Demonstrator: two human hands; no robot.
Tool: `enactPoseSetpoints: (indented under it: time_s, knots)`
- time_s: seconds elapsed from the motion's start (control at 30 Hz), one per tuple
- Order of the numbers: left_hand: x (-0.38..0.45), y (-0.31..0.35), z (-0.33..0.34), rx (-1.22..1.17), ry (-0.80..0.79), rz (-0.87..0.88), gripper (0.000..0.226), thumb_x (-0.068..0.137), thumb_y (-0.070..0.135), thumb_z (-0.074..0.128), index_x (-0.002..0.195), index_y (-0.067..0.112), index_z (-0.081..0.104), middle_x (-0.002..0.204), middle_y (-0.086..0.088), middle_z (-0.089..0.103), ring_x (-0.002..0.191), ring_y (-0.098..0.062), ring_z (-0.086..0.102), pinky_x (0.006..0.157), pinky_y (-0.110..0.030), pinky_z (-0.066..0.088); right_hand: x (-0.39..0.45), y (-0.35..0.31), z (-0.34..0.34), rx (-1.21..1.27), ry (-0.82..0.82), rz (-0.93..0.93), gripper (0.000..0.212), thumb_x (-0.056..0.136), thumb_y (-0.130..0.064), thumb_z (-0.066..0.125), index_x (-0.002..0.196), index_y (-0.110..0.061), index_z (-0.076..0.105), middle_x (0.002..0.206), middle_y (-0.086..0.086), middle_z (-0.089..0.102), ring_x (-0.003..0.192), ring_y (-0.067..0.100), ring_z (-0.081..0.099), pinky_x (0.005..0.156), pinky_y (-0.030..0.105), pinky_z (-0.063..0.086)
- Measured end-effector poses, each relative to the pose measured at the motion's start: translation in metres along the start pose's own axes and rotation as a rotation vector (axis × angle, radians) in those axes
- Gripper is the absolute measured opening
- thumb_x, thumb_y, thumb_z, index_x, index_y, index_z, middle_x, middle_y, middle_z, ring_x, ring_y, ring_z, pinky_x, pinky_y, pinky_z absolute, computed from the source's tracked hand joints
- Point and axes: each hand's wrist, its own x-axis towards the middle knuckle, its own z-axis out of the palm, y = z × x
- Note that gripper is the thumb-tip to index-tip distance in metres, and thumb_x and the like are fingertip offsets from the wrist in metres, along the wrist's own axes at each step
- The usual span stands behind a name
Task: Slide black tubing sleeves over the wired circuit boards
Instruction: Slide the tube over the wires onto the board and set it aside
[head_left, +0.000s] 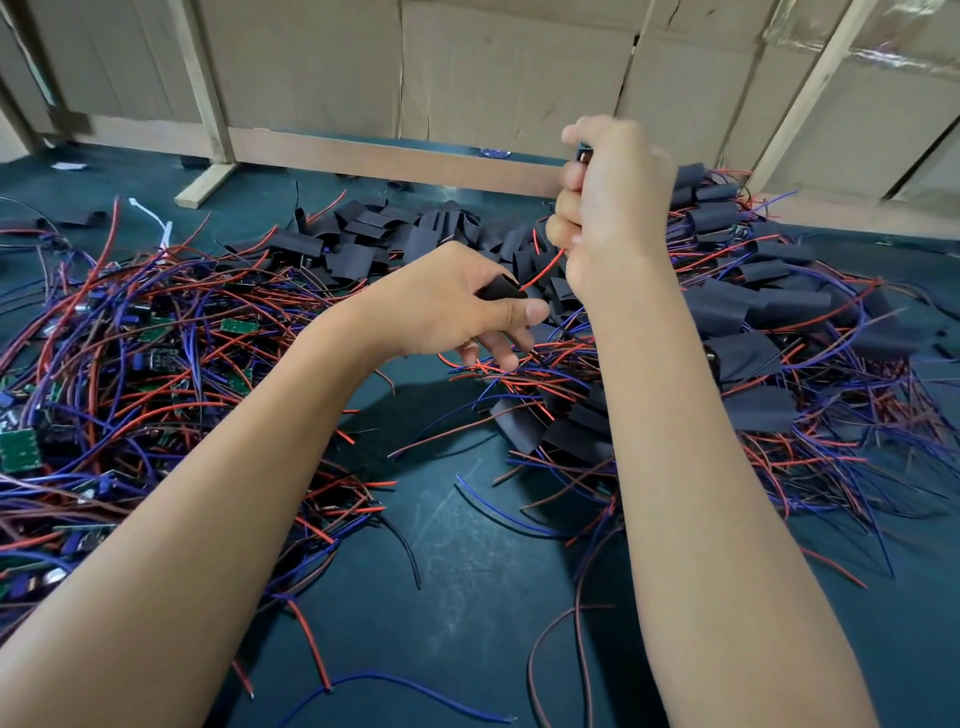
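I see the left hand (457, 306) low over the middle of the dark green worktop (457, 597), thumb and forefinger pinching a black tubing sleeve (501, 290). A red wire (543, 270) runs from the sleeve's mouth up to the right hand (608, 208), raised and curled into a fist around wires and a small dark part at its top — I cannot tell if that is a circuit board. Bare circuit boards (21, 449) lie tangled in red and blue wires on the left; loose sleeves (363, 234) are heaped along the far edge, sleeved pieces (748, 358) on the right. Open worktop shows only between my forearms, near the front edge. A wooden frame (208, 93) with cardboard panels (509, 67) closes off the back.
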Motion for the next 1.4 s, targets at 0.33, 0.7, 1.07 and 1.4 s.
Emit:
enactPoseSetpoints:
  time_s: [0.33, 0.7, 1.07, 1.4]
  knots:
    - [-0.005, 0.004, -0.027, 0.224, 0.175, -0.043, 0.035, 0.103, 0.035, 0.052, 0.097, 0.004, 0.068, 0.077, 0.002, 0.077, 0.075, -0.017, 0.075, 0.066, -0.028, 0.053, 0.019, 0.018, 0.020, -0.424, -0.283, 0.147, 0.019, 0.097, -0.018, 0.052, 0.112, -0.010, 0.061, 0.087, 0.003, 0.079, 0.078, 0.023, 0.069, 0.063, 0.028, 0.053]
    - [-0.015, 0.003, -0.054, 0.506, 0.207, 0.018, 0.022, 0.099, 0.039, 0.058, 0.086, 0.021, 0.059, 0.061, 0.008, 0.066, 0.050, 0.001, 0.060, 0.056, -0.019, 0.042, 0.013, 0.015, 0.010, -0.476, -0.449, 0.069, 0.016, 0.079, -0.006, 0.085, 0.086, -0.008, 0.071, 0.068, 0.008, 0.069, 0.057, 0.014, 0.063, 0.055, 0.024, 0.055]
    - [-0.021, 0.005, -0.065, 0.642, 0.189, -0.056, 0.036, 0.094, 0.049, 0.061, 0.082, 0.015, 0.054, 0.070, -0.003, 0.066, 0.057, -0.012, 0.058, 0.056, -0.030, 0.036, 0.010, 0.013, 0.009, -0.645, -0.562, 0.015, 0.010, 0.086, 0.002, 0.074, 0.082, -0.007, 0.073, 0.074, 0.014, 0.070, 0.064, 0.017, 0.065, 0.062, 0.027, 0.059]
    - [-0.024, 0.010, -0.068, 0.760, 0.162, -0.049, 0.032, 0.086, 0.047, 0.071, 0.088, 0.019, 0.057, 0.075, 0.002, 0.057, 0.072, -0.020, 0.055, 0.059, -0.031, 0.035, 0.006, 0.021, 0.020, -0.725, -0.554, 0.079, 0.008, 0.080, 0.003, 0.076, 0.081, -0.001, 0.069, 0.069, 0.015, 0.066, 0.062, 0.020, 0.063, 0.076, 0.043, 0.064]
